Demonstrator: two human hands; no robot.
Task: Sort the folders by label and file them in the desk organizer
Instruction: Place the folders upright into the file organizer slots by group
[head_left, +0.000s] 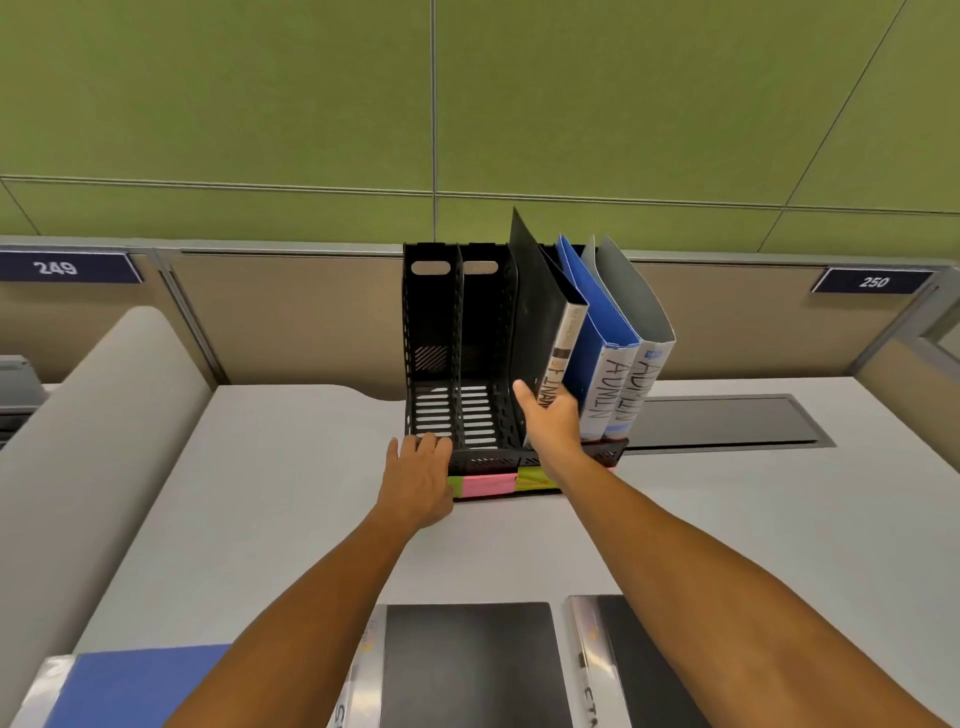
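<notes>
A black desk organizer (434, 312) stands at the back of the desk, its two left slots empty. A black folder (540, 312) with a white spine leans in the third slot, and my right hand (550, 421) grips the bottom of its spine. To its right stand a blue folder (592, 332) and a grey folder (636, 312), both marked ADMIN. My left hand (418, 478) rests flat on the organizer's front left corner. Pink and yellow sticky labels (491, 484) line the front edge.
Three more folders lie at the near edge: a blue one (135, 686), a black one (472, 670) and another black one (644, 670). A grey cable hatch (727, 421) sits right of the organizer. A rounded divider (104, 415) borders the left side.
</notes>
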